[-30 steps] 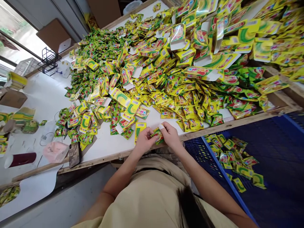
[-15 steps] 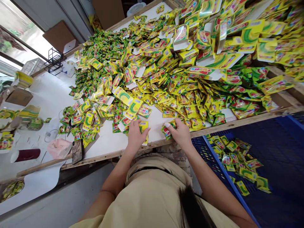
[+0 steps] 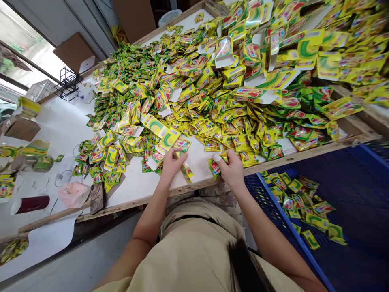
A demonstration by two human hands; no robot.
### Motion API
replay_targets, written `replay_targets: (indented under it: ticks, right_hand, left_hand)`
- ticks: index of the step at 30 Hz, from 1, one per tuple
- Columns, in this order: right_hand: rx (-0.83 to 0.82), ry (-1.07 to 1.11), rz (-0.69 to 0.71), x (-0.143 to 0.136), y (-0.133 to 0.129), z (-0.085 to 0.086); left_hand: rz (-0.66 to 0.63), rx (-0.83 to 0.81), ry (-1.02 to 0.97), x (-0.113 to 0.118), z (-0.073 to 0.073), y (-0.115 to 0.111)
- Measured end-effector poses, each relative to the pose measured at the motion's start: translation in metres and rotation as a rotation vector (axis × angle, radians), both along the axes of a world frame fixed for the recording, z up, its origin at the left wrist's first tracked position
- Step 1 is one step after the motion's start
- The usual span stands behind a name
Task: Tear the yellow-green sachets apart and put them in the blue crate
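Near the table's front edge my left hand [image 3: 172,162] grips a small yellow box [image 3: 186,170], now turned with a narrow printed side up; its far part is hidden by my fingers. To the right, my right hand [image 3: 231,167] is closed on a green sachet [image 3: 214,167] with red fruit print, the thumb pressed on top of it. Just beyond my left hand lie flat yellow boxes [image 3: 168,139] with barcodes. A heap of yellow sachets [image 3: 240,142] begins right behind my right hand.
Mixed boxes and green sachets [image 3: 127,65] are piled across the table. Blue crates [image 3: 291,251] stand below its front edge at right, one with several filled boxes [image 3: 316,219]. At left are a phone [image 3: 97,198], a pink bag [image 3: 73,194] and a dark red roll [image 3: 33,204].
My left hand has turned the yellow box from its broad barcode face to a narrow side. My right hand still holds the green sachet. The view has shifted slightly.
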State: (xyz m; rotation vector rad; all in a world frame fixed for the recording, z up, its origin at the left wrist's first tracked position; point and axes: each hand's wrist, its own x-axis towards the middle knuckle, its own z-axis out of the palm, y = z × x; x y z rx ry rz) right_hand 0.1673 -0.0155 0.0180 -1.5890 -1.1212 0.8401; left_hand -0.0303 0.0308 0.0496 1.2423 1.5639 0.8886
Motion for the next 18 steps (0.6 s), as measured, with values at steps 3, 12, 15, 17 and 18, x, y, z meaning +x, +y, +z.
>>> replay_targets:
  ticks: [3, 12, 15, 17, 18]
  right_hand:
    - [0.030, -0.023, -0.147, 0.007, 0.004, 0.002]
    - [-0.051, -0.596, -0.176, 0.016, 0.016, 0.004]
    - [-0.062, -0.730, -0.147, 0.018, 0.018, 0.009]
    - [-0.047, -0.791, -0.149, 0.021, 0.019, 0.014]
    - [-0.034, -0.814, -0.147, 0.022, 0.019, 0.016]
  left_hand:
    - [0.080, -0.088, -0.476, 0.007, 0.007, 0.000]
    - [0.115, 0.085, -0.576, 0.024, -0.003, -0.027]
    - [0.035, 0.205, -0.501, 0.022, -0.006, -0.030]
    - [-0.013, 0.273, -0.440, 0.020, -0.007, -0.032]
    - [-0.033, 0.293, -0.407, 0.020, -0.006, -0.032]
